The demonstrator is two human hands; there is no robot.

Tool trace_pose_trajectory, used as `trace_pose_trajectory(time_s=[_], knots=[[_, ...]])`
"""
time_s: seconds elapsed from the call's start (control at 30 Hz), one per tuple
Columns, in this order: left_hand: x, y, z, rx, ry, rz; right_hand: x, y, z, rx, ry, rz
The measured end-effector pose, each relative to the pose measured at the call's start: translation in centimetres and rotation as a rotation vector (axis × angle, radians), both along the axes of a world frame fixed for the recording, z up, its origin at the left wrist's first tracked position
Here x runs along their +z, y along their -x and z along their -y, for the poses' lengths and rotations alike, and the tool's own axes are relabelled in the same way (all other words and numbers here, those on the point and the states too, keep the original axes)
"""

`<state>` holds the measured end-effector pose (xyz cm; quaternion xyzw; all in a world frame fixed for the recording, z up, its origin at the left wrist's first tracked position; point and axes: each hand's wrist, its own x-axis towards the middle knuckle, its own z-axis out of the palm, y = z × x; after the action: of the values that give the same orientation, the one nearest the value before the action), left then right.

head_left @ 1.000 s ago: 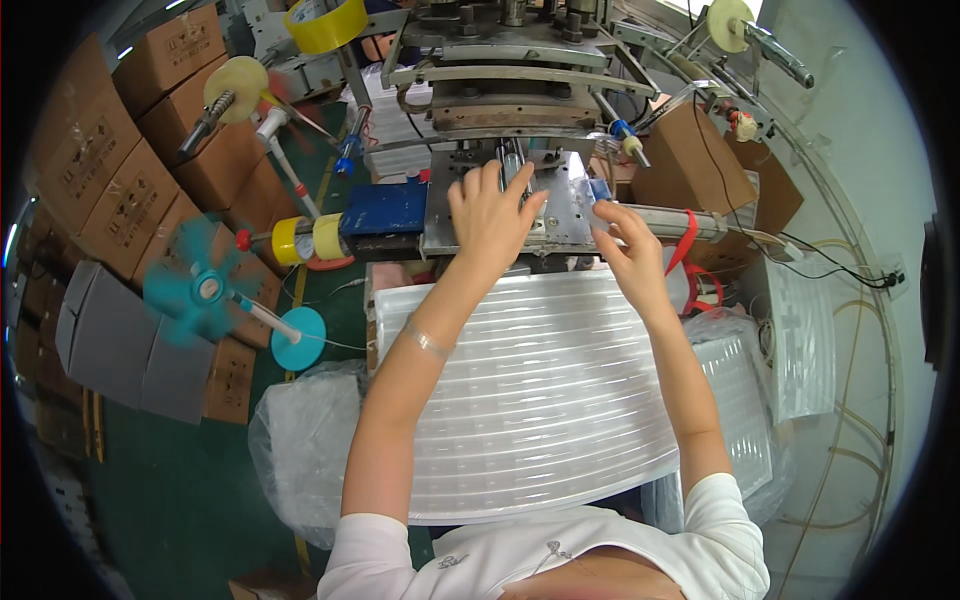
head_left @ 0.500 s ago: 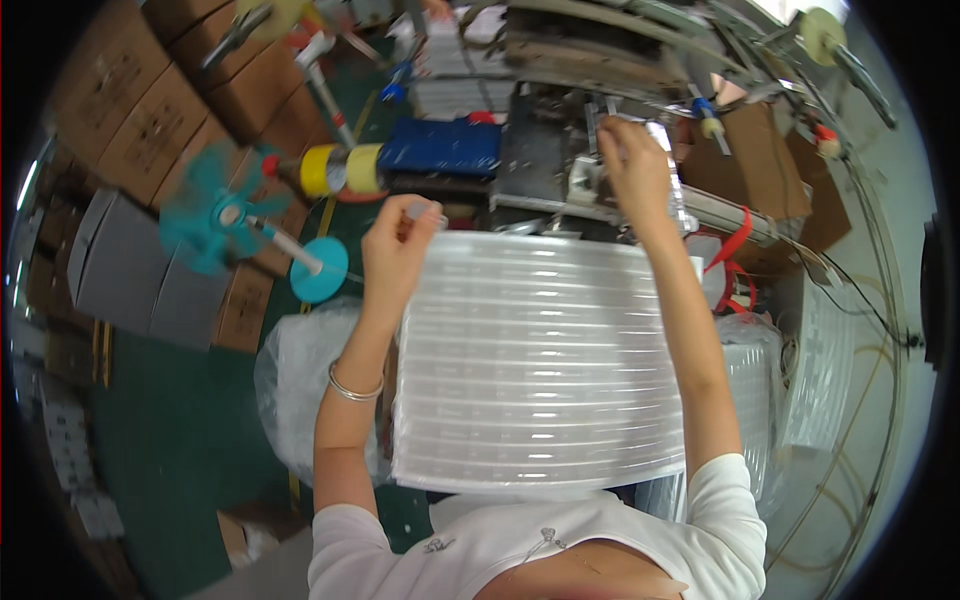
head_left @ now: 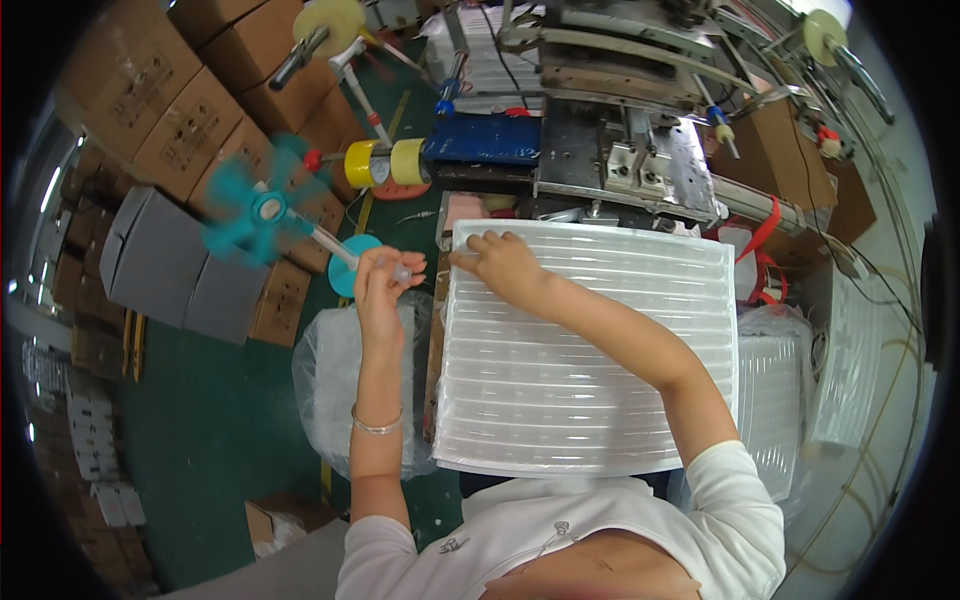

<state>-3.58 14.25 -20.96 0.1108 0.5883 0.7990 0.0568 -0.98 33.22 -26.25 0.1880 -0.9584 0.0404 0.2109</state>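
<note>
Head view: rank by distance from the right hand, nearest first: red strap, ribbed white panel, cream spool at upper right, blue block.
As the head view shows it, from the right hand:
1. Ribbed white panel: under the hand, at its upper-left corner.
2. Blue block: just beyond, left of the metal plate.
3. Red strap: off to the right.
4. Cream spool: far upper right.
</note>
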Motion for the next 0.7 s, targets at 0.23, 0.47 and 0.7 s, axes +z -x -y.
trace_pose_trajectory(time_s=[0.23,0.47,0.7], knots=[[0.4,-1.5,-0.6,-0.1,0.062,-0.076,0.1,1.3,-0.3,0.003,0.185,0.187],[-0.9,-1.4,-1.9,-0.156,0.25,-0.231,5.7,-6.4,-6.2,-0.092,0.909,0.176],[-0.8,-2.3,-6.8,-0.112,0.797,-0.616,6.3,-12.1,-13.8,-0.242,1.255,0.235]])
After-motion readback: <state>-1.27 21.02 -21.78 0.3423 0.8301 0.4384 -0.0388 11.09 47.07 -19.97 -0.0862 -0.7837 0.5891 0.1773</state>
